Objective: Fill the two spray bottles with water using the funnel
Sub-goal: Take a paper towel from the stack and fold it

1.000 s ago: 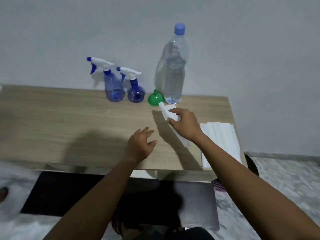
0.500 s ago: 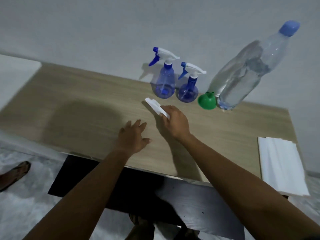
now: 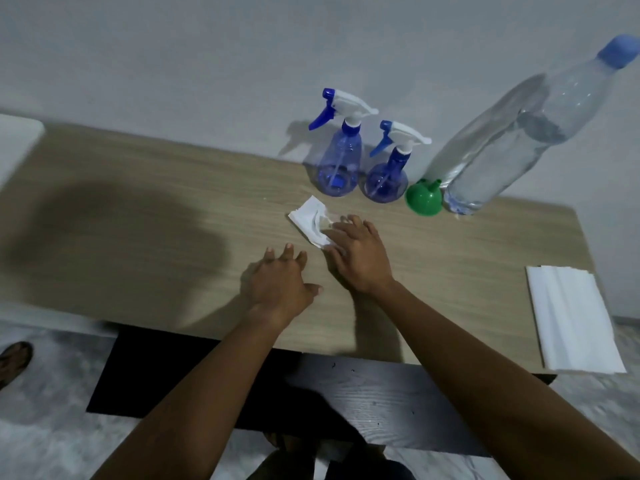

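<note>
The right hand [image 3: 360, 258] presses a tissue [image 3: 310, 220] with flat fingers; the left hand [image 3: 280, 282] rests open and empty. The funnel [image 3: 423, 199] sits between one and two o'clock, nearer the right hand.

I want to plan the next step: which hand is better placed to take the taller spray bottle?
Probably the left hand: it is open and holds nothing, while the right hand presses the tissue. The taller spray bottle stands upright just beyond the tissue.
</note>
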A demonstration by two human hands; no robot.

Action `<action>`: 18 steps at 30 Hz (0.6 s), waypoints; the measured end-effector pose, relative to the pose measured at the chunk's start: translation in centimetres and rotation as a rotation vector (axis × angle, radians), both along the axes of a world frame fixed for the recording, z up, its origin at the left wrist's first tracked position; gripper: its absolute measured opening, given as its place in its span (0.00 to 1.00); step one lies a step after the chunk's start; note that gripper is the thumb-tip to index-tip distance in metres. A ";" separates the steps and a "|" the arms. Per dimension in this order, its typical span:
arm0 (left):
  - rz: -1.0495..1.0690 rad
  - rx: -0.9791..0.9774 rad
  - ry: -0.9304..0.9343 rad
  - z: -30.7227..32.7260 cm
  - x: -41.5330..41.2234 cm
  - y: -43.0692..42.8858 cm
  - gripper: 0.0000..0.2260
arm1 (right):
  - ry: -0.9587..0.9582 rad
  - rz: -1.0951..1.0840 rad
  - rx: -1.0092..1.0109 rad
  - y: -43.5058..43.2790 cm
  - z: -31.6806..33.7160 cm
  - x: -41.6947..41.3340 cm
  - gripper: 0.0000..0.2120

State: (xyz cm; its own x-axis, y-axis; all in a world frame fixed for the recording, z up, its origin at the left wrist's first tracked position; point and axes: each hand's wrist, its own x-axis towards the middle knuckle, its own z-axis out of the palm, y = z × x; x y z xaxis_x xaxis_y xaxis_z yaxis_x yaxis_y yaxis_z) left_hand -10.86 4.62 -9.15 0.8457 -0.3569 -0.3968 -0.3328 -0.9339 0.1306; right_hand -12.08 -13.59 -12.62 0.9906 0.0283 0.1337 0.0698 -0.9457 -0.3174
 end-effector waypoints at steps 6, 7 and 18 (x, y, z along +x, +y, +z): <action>0.023 0.006 0.030 0.1 0.0 -0.3 0.36 | -0.074 -0.155 0.010 -0.9 0.5 2.0 0.13; 0.023 0.004 0.028 0.0 -0.1 -0.3 0.36 | -0.084 -0.189 0.054 -0.8 1.0 2.6 0.14; 0.032 -0.009 0.022 -0.4 0.0 -0.3 0.36 | 0.079 -0.080 0.200 1.5 1.2 4.4 0.18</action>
State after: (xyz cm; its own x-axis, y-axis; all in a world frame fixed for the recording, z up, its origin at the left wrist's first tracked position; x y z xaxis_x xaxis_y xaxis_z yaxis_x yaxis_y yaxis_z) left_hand -10.86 4.30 -9.59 0.8482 -0.3332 -0.4118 -0.2994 -0.9428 0.1463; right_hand -7.70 -12.05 -11.37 0.9962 -0.0702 0.0509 -0.0354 -0.8647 -0.5010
